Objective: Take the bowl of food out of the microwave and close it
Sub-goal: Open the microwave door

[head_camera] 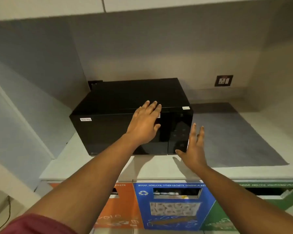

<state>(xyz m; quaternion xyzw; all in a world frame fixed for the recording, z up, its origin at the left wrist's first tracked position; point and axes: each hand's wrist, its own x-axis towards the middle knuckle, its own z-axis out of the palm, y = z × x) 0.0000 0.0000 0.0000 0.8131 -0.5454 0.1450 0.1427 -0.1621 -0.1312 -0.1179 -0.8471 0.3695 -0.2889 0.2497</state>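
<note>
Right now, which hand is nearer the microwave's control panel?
Right. The right hand is at the control panel, thumb at its lower edge; the left hand lies flat on the door, beside it.

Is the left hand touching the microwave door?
Touching. In the head view the left hand lies flat on the closed microwave door, fingers at its top edge, no gap visible. The right hand is open beside the control panel.

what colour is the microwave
Glossy black microwave, seen best in the head view.
</note>
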